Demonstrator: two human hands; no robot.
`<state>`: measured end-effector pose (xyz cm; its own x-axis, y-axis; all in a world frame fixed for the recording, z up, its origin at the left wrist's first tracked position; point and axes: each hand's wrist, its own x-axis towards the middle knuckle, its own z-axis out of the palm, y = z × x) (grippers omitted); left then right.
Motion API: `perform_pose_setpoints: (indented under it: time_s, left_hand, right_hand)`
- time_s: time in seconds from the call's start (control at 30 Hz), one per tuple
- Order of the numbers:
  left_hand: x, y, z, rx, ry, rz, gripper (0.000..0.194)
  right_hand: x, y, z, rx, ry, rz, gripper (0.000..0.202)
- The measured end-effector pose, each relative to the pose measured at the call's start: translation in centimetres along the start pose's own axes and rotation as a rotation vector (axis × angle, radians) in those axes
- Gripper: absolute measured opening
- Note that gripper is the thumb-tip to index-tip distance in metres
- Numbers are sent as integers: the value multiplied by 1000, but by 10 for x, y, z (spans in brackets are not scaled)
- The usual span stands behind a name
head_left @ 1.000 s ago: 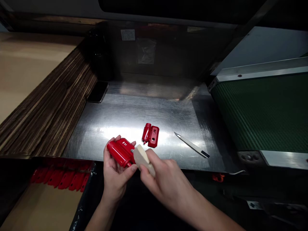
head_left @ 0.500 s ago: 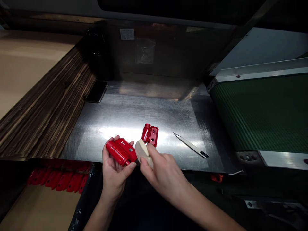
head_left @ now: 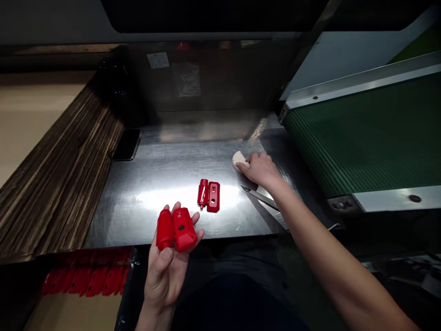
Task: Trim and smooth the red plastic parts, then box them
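Note:
My left hand lies palm up at the near edge of the steel table and holds a red plastic part on its fingers. My right hand is stretched out over the table's far right side, its fingers on a cream-coloured block that rests on the metal. A second red plastic part lies on the table between the two hands. Just below my right wrist a thin blade knife lies on the steel, partly hidden by my forearm.
A green conveyor belt with a metal frame borders the table on the right. A stack of flat cardboard lines the left side, with a dark phone beside it. Below left, a box holds several red parts.
My right hand has carried the cream block away from the red part, over to the table's far right, and set it down. My left hand has turned the red part and lowered slightly.

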<state>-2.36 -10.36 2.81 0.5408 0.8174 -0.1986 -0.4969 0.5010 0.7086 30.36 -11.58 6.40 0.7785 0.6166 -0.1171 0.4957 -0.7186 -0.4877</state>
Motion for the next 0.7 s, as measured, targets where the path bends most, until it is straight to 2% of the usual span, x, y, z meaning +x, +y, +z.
perform_pose_setpoints:
  time_s: [0.07, 0.1, 0.13, 0.2, 0.23, 0.27, 0.3, 0.33, 0.37, 0.4, 0.47, 0.53, 0.6, 0.7]
  left_hand:
    - [1, -2, 3, 1, -26, 14, 65]
    - [0, -3, 4, 1, -30, 29, 66]
    - [0, -5, 5, 1, -30, 46, 67]
    - [-3, -7, 7, 13, -36, 63, 76]
    - [-5, -7, 7, 21, -46, 53, 82]
    - [-7, -6, 6, 30, -61, 38, 89]
    - [-9, -5, 4, 43, -78, 16, 95]
    - [-11, -4, 1, 59, -94, -12, 98]
    - [-13, -4, -3, 82, -97, -34, 98]
    - [-15, -3, -8, 114, -79, -38, 95]
    - [-21, -5, -18, 203, -4, -23, 84]
    - [-28, -7, -28, 260, 82, 6, 73]
    - [-38, -9, -36, 273, 143, 3, 60]
    - [-49, -6, -41, 270, 233, 19, 41]
  right_hand:
    - [-24, -5, -2, 92, -17, -31, 43]
    - [-43, -9, 0, 161, -84, -70, 43]
    - [-64, -14, 4, 243, -210, -124, 46]
    - [-110, -23, 16, 444, -572, -243, 62]
    - [-130, -27, 24, 602, -782, -293, 69]
    - [-148, -31, 32, 886, -1007, -273, 68]
    - [-163, -34, 40, 1093, -1107, -229, 65]
    - [-175, -36, 48, 1274, -1156, -188, 60]
    - [-184, -38, 55, 1397, -1126, -150, 53]
    - [-191, -40, 63, 1442, -1038, -139, 46]
    - [-201, -41, 76, 1405, -838, -179, 35]
    - [-211, -42, 89, 1270, -705, -237, 31]
    - [-220, -43, 99, 1073, -664, -318, 30]
    - [-224, -42, 106, 777, -670, -464, 30]
